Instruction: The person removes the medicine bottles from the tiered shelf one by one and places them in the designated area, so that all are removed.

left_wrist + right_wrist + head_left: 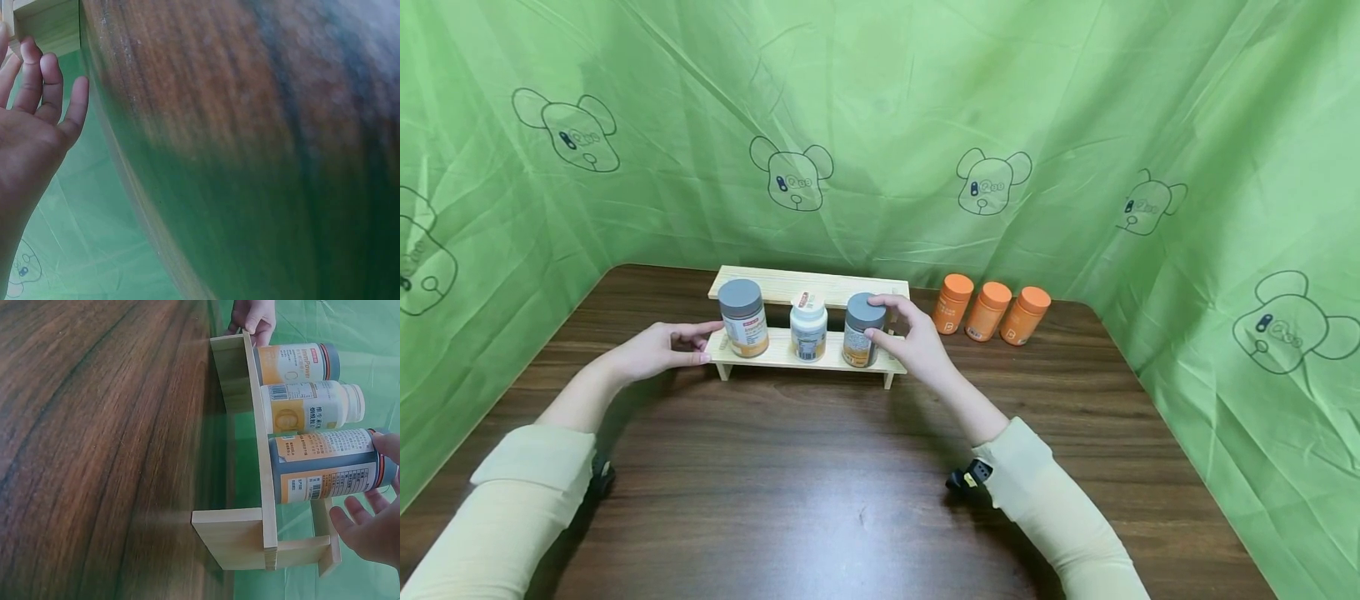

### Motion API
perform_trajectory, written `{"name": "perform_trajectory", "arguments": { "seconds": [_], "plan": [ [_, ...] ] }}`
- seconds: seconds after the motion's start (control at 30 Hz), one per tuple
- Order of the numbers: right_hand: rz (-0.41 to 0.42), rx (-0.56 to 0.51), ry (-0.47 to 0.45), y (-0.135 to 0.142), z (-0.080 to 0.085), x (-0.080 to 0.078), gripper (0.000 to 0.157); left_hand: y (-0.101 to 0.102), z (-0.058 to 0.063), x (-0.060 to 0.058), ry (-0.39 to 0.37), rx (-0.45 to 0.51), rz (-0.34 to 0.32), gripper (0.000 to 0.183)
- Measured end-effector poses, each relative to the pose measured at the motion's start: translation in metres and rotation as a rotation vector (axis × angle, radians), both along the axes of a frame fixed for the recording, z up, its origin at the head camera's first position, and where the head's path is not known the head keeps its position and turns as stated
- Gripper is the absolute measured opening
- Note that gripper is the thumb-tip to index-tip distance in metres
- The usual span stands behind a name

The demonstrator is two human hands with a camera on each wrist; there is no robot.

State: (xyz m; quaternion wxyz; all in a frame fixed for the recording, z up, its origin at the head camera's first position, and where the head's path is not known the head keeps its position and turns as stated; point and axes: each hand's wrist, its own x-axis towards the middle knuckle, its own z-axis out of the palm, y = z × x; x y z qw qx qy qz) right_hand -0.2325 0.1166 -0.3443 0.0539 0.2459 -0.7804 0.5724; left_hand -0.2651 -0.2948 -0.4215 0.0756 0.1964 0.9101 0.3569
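Note:
A two-tier wooden rack (779,348) stands on the table, with three supplement bottles upright on its lower shelf. My right hand (919,340) grips the lid of the right grey-lidded supplement bottle (859,332), thumb and fingers on either side. In the right wrist view this bottle (328,464) meets the shelf. At the rack's left end, my left hand (655,348) pinches the lower shelf between thumb and fingers. Nearest to it is another grey-lidded bottle (745,321); a smaller white bottle (808,333) stands in the middle. The left wrist view catches only a corner of the rack (47,25).
Three orange bottles (988,312) stand in a row right of the rack, near the table's back edge. Green cloth (880,100) hangs around the back and sides. Dark wood-grain tabletop (790,483) extends in front of the rack.

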Motion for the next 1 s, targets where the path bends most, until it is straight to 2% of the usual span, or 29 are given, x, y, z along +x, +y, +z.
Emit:
{"name": "perform_trajectory", "arguments": {
  "seconds": [0.3, 0.53, 0.63, 0.8, 1.0],
  "plan": [
    [0.002, -0.001, -0.015, -0.001, 0.0, -0.003, 0.04, 0.0, 0.002, 0.001, 0.006, -0.019, 0.002, 0.059],
    [-0.017, 0.003, -0.03, 0.004, -0.02, -0.02, 0.042, 0.001, 0.002, 0.002, 0.018, -0.022, -0.008, 0.058],
    [-0.037, 0.023, -0.022, 0.004, -0.022, -0.021, 0.041, 0.001, 0.003, 0.002, 0.017, -0.024, -0.007, 0.058],
    [-0.008, -0.007, -0.035, 0.005, -0.017, -0.021, 0.039, 0.001, 0.003, 0.002, 0.016, -0.022, -0.007, 0.059],
    [0.02, -0.013, 0.007, 0.005, 0.009, -0.007, 0.038, 0.001, 0.003, 0.002, 0.011, -0.02, -0.002, 0.059]
  ]
}}
